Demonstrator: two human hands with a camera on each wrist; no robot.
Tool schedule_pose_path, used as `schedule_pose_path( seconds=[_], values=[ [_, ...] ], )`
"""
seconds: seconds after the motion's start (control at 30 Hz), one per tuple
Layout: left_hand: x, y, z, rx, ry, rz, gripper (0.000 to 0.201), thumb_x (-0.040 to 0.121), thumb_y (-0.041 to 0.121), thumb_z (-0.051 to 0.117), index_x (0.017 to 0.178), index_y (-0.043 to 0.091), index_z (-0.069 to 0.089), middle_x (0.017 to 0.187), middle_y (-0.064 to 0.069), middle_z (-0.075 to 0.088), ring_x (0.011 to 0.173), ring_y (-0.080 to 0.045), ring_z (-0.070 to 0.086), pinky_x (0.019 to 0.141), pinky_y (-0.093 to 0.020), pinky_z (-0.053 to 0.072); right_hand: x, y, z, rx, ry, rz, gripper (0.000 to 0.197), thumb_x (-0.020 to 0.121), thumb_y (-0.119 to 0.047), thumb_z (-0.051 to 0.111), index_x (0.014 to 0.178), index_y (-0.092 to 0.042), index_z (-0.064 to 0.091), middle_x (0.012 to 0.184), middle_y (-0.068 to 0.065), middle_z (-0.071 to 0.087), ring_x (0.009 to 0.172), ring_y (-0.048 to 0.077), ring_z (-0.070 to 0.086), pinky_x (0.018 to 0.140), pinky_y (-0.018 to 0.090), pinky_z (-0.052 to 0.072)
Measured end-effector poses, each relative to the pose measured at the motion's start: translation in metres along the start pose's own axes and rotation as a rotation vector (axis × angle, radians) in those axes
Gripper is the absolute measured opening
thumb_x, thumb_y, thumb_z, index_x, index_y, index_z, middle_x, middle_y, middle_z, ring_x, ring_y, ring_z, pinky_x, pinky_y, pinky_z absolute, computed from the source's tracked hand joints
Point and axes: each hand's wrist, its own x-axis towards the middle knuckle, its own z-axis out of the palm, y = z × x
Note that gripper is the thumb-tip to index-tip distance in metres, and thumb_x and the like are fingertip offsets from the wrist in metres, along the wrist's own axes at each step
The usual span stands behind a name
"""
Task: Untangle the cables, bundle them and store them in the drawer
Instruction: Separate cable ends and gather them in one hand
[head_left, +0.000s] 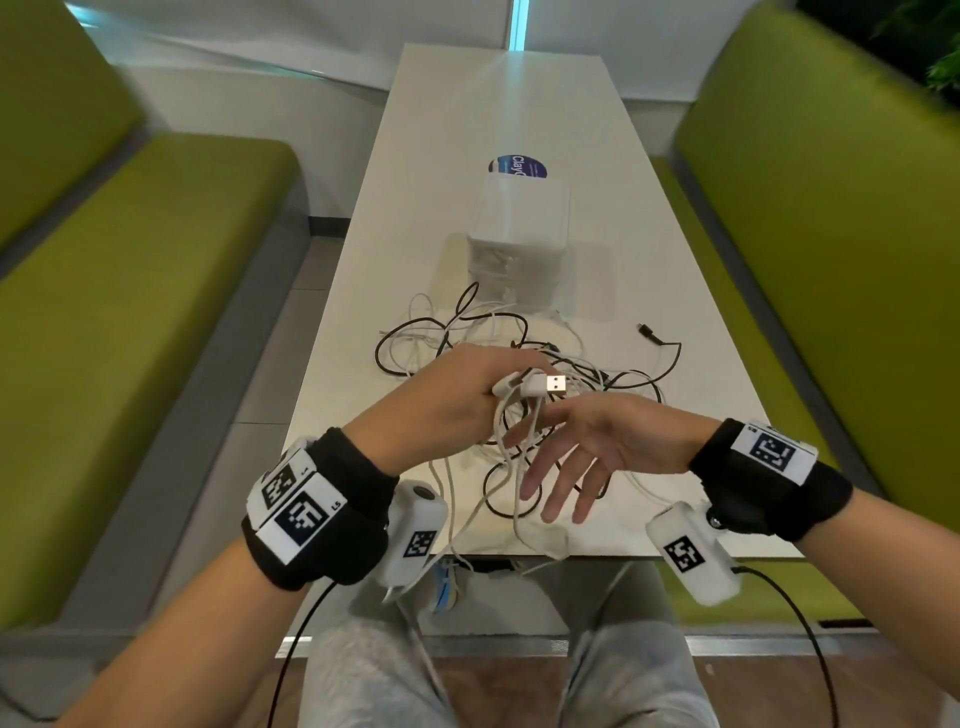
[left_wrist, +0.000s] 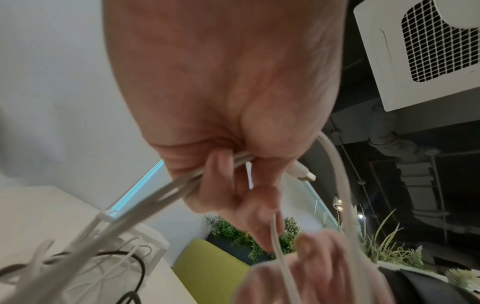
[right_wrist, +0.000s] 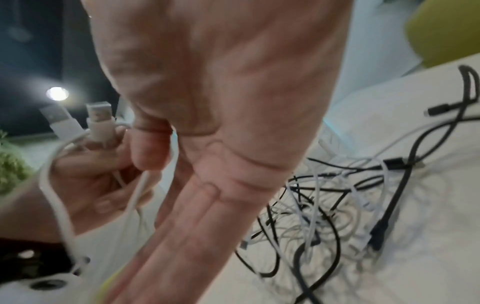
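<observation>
My left hand (head_left: 457, 395) hangs over the near part of the white table (head_left: 685, 415) and grips a looped white cable (head_left: 519, 415) just behind its two USB plugs (head_left: 550, 385). In the left wrist view the strands (left_wrist: 182, 185) run out from under the curled fingers (left_wrist: 221, 170). My right hand (head_left: 566, 467) is open, fingers straight, and touches the hanging white loops from the right. The two plugs (right_wrist: 100, 121) show left of its palm (right_wrist: 221, 102). A tangle of black and white cables (head_left: 613, 379) lies on the table behind both hands.
A small white drawer box (head_left: 519, 228) stands mid-table behind the tangle, with a round blue sticker (head_left: 518, 165) beyond it. A black plug end (head_left: 649, 332) lies to the right. Green benches (head_left: 130, 270) (head_left: 831, 218) flank the table. Some white cable hangs over the near edge.
</observation>
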Motion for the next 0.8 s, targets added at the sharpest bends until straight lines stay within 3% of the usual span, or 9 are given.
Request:
schedule_pose_path(
  seconds=[0.03, 0.1, 0.17, 0.23, 0.33, 0.43, 0.53, 0.63, 0.8],
  values=[
    [0.0, -0.002, 0.001, 0.019, 0.009, 0.012, 0.024, 0.088, 0.012, 0.055, 0.106, 0.019, 0.069, 0.095, 0.004, 0.067, 0.091, -0.014, 0.064, 0.077, -0.04, 0.052, -0.001, 0.001, 0.001, 0.038, -0.054, -0.019, 0.039, 0.098, -0.029, 0.032, 0.128, -0.014, 0.052, 0.117, 0.027, 0.065, 0.096, 0.047, 0.066, 0.08, 0.05, 0.055],
    [0.0, -0.005, 0.0, 0.073, 0.006, 0.011, 0.032, 0.089, 0.004, 0.057, 0.114, 0.019, 0.068, 0.101, 0.005, 0.062, 0.099, -0.015, 0.061, 0.088, -0.038, 0.048, -0.002, 0.003, 0.003, 0.022, -0.084, -0.059, 0.03, 0.097, -0.029, 0.046, 0.124, -0.018, 0.055, 0.115, 0.027, 0.066, 0.089, 0.045, 0.068, 0.075, 0.048, 0.058],
    [0.0, -0.005, -0.001, 0.08, 0.012, 0.017, 0.043, 0.086, -0.003, 0.05, 0.117, 0.021, 0.068, 0.101, 0.009, 0.061, 0.101, -0.012, 0.059, 0.09, -0.034, 0.047, -0.001, 0.005, 0.007, -0.081, -0.028, -0.105, 0.022, 0.097, -0.026, 0.055, 0.114, -0.015, 0.064, 0.105, 0.024, 0.07, 0.083, 0.042, 0.07, 0.072, 0.045, 0.059],
    [-0.002, -0.001, -0.002, 0.026, 0.036, -0.015, 0.05, 0.079, 0.001, 0.04, 0.112, 0.025, 0.068, 0.102, 0.009, 0.066, 0.101, -0.009, 0.061, 0.091, -0.035, 0.049, 0.002, 0.008, 0.009, -0.168, -0.007, -0.116, 0.021, 0.097, -0.022, 0.055, 0.104, -0.008, 0.069, 0.095, 0.019, 0.073, 0.082, 0.037, 0.072, 0.074, 0.045, 0.059],
    [-0.001, 0.0, -0.004, 0.008, 0.046, -0.081, 0.045, 0.082, 0.007, 0.036, 0.105, 0.03, 0.067, 0.074, 0.011, 0.064, 0.074, -0.006, 0.06, 0.072, -0.033, 0.049, 0.005, 0.009, 0.01, -0.35, -0.156, -0.036, 0.029, 0.097, -0.019, 0.057, 0.106, 0.006, 0.069, 0.097, -0.002, 0.075, 0.089, 0.034, 0.071, 0.085, 0.049, 0.054],
    [0.001, 0.0, -0.005, -0.008, 0.121, -0.101, 0.038, 0.092, -0.002, 0.04, 0.106, 0.022, 0.066, 0.054, 0.012, 0.05, 0.055, -0.006, 0.043, 0.055, -0.021, 0.034, 0.008, 0.011, 0.013, -0.617, -0.266, 0.118, 0.028, 0.091, -0.02, 0.066, 0.114, -0.004, 0.07, 0.09, -0.015, 0.074, 0.085, 0.02, 0.068, 0.09, 0.044, 0.051],
    [0.001, 0.002, -0.006, -0.139, 0.16, -0.109, 0.027, 0.1, 0.009, 0.043, 0.099, 0.02, 0.067, 0.051, 0.012, 0.043, 0.051, -0.006, 0.037, 0.052, -0.018, 0.029, 0.01, 0.012, 0.01, -0.874, -0.139, 0.158, 0.04, 0.086, -0.013, 0.065, 0.125, -0.023, 0.066, 0.098, -0.006, 0.075, 0.082, 0.016, 0.068, 0.086, 0.035, 0.054],
    [-0.001, 0.004, -0.004, -0.187, 0.158, -0.085, 0.03, 0.102, 0.021, 0.042, 0.088, 0.022, 0.068, 0.052, 0.009, 0.041, 0.053, -0.011, 0.036, 0.055, -0.025, 0.03, 0.005, 0.003, 0.002, -0.825, -0.015, 0.137, 0.052, 0.084, 0.004, 0.052, 0.127, -0.024, 0.064, 0.103, -0.006, 0.073, 0.082, 0.012, 0.069, 0.082, 0.028, 0.053],
    [0.0, 0.001, -0.001, -0.19, 0.2, -0.095, 0.043, 0.1, 0.042, 0.039, 0.073, 0.028, 0.07, 0.052, 0.008, 0.043, 0.05, -0.008, 0.037, 0.057, -0.03, 0.031, 0.012, 0.004, -0.006, -0.789, 0.247, 0.019, 0.027, 0.093, -0.011, 0.054, 0.115, -0.018, 0.068, 0.089, -0.003, 0.075, 0.071, 0.01, 0.071, 0.071, 0.03, 0.059]
  ],
)
